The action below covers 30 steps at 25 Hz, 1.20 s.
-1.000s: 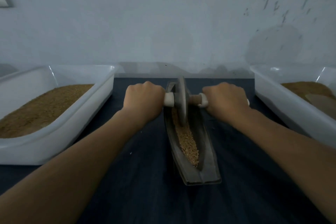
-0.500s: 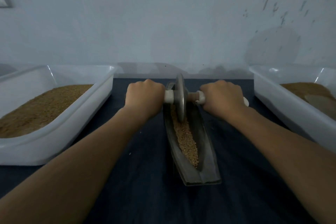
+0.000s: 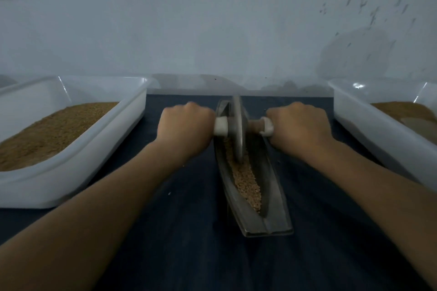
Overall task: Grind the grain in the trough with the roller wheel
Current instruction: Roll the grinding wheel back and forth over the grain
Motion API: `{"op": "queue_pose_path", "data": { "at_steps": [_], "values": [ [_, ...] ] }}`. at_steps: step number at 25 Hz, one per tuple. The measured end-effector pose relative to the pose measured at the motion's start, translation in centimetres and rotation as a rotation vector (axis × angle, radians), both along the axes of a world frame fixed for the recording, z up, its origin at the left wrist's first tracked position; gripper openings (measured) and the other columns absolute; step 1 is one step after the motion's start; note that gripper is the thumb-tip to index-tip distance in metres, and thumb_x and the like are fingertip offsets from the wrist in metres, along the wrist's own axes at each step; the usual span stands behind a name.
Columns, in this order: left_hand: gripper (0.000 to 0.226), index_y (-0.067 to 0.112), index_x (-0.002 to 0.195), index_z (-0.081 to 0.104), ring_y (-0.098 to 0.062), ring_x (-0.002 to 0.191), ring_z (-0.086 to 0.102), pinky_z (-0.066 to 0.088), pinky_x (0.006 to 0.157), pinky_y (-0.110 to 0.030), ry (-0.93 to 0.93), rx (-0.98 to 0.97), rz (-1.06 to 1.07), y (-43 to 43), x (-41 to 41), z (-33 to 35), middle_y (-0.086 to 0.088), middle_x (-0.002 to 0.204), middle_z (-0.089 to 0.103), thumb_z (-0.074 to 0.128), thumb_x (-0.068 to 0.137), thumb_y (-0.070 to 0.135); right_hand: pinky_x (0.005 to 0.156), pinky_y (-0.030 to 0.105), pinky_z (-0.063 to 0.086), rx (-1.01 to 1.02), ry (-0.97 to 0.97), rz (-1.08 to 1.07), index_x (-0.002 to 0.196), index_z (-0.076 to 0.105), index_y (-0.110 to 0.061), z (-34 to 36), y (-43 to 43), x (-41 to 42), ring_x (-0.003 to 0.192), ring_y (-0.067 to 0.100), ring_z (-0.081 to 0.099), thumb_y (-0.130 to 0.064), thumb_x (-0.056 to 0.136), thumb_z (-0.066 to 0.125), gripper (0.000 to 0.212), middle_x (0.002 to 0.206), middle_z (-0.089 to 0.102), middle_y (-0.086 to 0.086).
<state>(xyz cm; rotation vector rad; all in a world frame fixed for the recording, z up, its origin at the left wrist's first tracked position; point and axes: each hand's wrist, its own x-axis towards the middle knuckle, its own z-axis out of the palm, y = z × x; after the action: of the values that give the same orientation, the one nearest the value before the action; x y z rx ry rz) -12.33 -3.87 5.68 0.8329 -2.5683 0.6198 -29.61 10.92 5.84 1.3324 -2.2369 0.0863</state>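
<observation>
Dark table (image 3: 189,243), trough (image 3: 276,196), left tub (image 3: 71,172), right tub (image 3: 369,130)

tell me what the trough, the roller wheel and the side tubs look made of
Trough: dull grey metal, likely cast iron; matte, no shine.
Roller wheel: same matte grey metal disc, brownish axle perhaps wood, white end sleeves.
Left tub and right tub: white plastic, glossy highlights, translucent walls.

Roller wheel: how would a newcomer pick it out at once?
Between two white tubs on the dark table lies a grey trough of grain. The roller wheel stands upright in its far half: the only disc, its axle gripped by the left hand and right hand.
</observation>
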Motion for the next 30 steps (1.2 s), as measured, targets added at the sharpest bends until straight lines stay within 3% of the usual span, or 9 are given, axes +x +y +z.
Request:
{"op": "queue_pose_path", "data": {
  "at_steps": [3, 6, 10, 14, 18, 20, 25, 28, 30],
  "values": [
    [0.015, 0.024, 0.101, 0.064, -0.029, 0.083, 0.063, 0.038, 0.063, -0.037, -0.053, 0.058, 0.005, -1.1, -1.9, 1.9, -0.002, 0.088, 0.058, 0.062, 0.088, 0.029, 0.062, 0.033, 0.039, 0.067, -0.176, -0.028, 0.079, 0.056, -0.031, 0.8, -1.4, -1.1, 0.073, 0.021, 0.054, -0.042, 0.087, 0.065, 0.016, 0.081, 0.058, -0.005],
    [0.011, 0.03, 0.084, 0.055, -0.018, 0.059, 0.047, 0.033, 0.055, -0.033, -0.033, 0.033, -0.057, 0.6, 1.3, 0.3, 0.007, 0.069, 0.04, 0.063, 0.086, 0.038, 0.047, 0.024, 0.024, 0.01, 0.026, 0.055, 0.067, 0.05, -0.03, -0.2, 1.7, -0.3, 0.053, 0.007, 0.038, -0.041, 0.08, 0.067, 0.024, 0.064, 0.043, -0.012],
    [0.044, 0.035, 0.065, 0.033, -0.008, 0.041, 0.018, 0.015, 0.044, -0.019, 0.018, -0.1, -0.194, 2.4, 5.3, -0.4, 0.013, 0.054, 0.019, 0.077, 0.064, 0.041, 0.05, 0.015, 0.006, -0.088, 0.179, 0.201, 0.058, 0.039, -0.032, -0.9, 6.2, 1.0, 0.054, -0.005, 0.006, -0.043, 0.067, 0.067, 0.032, 0.057, 0.015, -0.017],
    [0.008, 0.027, 0.081, 0.059, -0.017, 0.05, 0.031, 0.027, 0.049, -0.03, -0.003, -0.041, -0.009, 1.3, 1.4, 0.0, 0.005, 0.063, 0.033, 0.065, 0.083, 0.033, 0.047, 0.023, 0.018, -0.025, 0.031, 0.017, 0.068, 0.049, -0.027, -0.9, 2.6, 0.4, 0.051, 0.009, 0.032, -0.038, 0.08, 0.065, 0.022, 0.062, 0.042, -0.01],
    [0.011, 0.024, 0.098, 0.065, -0.025, 0.072, 0.056, 0.038, 0.061, -0.036, -0.089, 0.042, 0.04, -0.1, -1.3, 2.1, -0.001, 0.081, 0.054, 0.059, 0.088, 0.027, 0.053, 0.029, 0.031, 0.057, -0.237, -0.034, 0.075, 0.049, -0.03, 0.6, -0.5, -0.7, 0.066, 0.016, 0.048, -0.037, 0.089, 0.064, 0.022, 0.079, 0.056, -0.006],
    [0.006, 0.026, 0.088, 0.062, -0.019, 0.059, 0.045, 0.035, 0.055, -0.033, -0.058, 0.027, -0.007, 0.9, 0.6, 1.1, 0.005, 0.07, 0.043, 0.063, 0.086, 0.032, 0.047, 0.026, 0.022, 0.047, -0.105, 0.003, 0.069, 0.045, -0.029, -0.1, 1.6, -0.4, 0.057, 0.008, 0.04, -0.036, 0.085, 0.063, 0.025, 0.07, 0.049, -0.01],
    [0.058, 0.032, 0.065, 0.029, -0.009, 0.04, 0.014, 0.008, 0.048, -0.016, 0.055, -0.092, -0.201, 3.1, 5.0, 0.0, 0.012, 0.054, 0.015, 0.086, 0.053, 0.032, 0.051, 0.013, 0.006, -0.084, 0.166, 0.234, 0.057, 0.038, -0.036, -0.9, 6.7, 1.1, 0.053, -0.006, 0.005, -0.043, 0.06, 0.059, 0.022, 0.057, 0.01, -0.02],
    [0.026, 0.029, 0.07, 0.048, -0.013, 0.046, 0.028, 0.021, 0.045, -0.024, 0.019, -0.012, -0.043, 1.6, 2.7, -0.9, 0.008, 0.059, 0.029, 0.072, 0.076, 0.033, 0.046, 0.018, 0.018, 0.025, 0.123, 0.054, 0.058, 0.044, -0.032, -0.1, 3.6, 0.8, 0.044, 0.005, 0.026, -0.041, 0.069, 0.068, 0.028, 0.055, 0.029, -0.015],
    [0.008, 0.026, 0.09, 0.062, -0.02, 0.061, 0.045, 0.035, 0.055, -0.033, 0.006, 0.081, 0.021, -0.4, 0.0, 0.3, 0.003, 0.072, 0.044, 0.062, 0.087, 0.033, 0.054, 0.028, 0.035, 0.053, -0.042, -0.012, 0.073, 0.057, -0.031, 1.1, 0.2, -0.2, 0.06, 0.017, 0.05, -0.042, 0.087, 0.062, 0.018, 0.07, 0.054, -0.008]
  ]
}}
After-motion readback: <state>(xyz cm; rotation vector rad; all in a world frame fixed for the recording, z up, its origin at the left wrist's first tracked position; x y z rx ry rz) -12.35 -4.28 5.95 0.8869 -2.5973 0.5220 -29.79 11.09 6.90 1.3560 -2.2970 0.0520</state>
